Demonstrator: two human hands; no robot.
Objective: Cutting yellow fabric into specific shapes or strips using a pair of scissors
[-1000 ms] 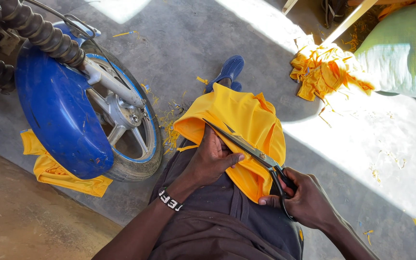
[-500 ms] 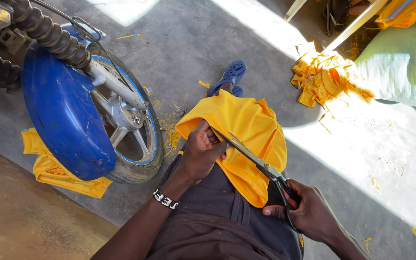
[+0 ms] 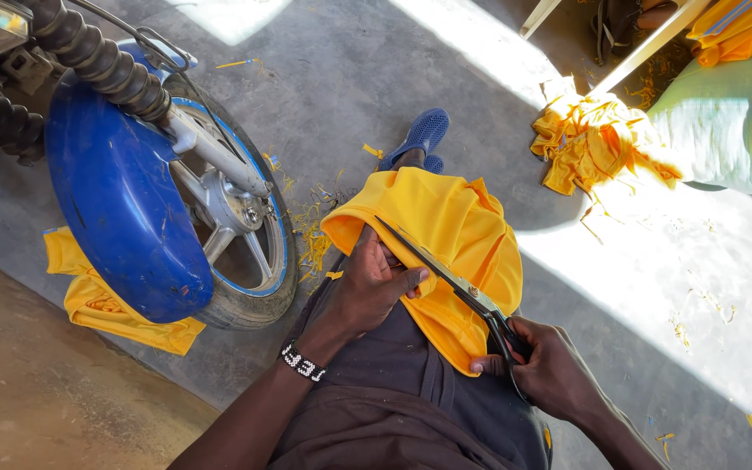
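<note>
A piece of yellow cloth (image 3: 446,235) is draped over my knee. My left hand (image 3: 372,287) presses and pinches the cloth near its lower left edge. My right hand (image 3: 541,365) grips the black handles of long metal scissors (image 3: 446,274). Their blades lie across the cloth, pointing up and left toward my left fingers. A beaded bracelet (image 3: 304,361) sits on my left wrist. My dark trousers (image 3: 393,392) fill the bottom of the view, with a blue shoe (image 3: 424,135) beyond the cloth.
A motorbike's front wheel (image 3: 237,244) with a blue mudguard (image 3: 124,200) stands close on the left, on another yellow cloth (image 3: 97,305). A heap of yellow scraps (image 3: 594,148) lies at the upper right beside a pale green sack (image 3: 733,122). Yellow snippets dot the concrete floor.
The view has shifted slightly. My left hand has slid a little along the cloth and the scissors have turned a bit; both hands keep their hold.
</note>
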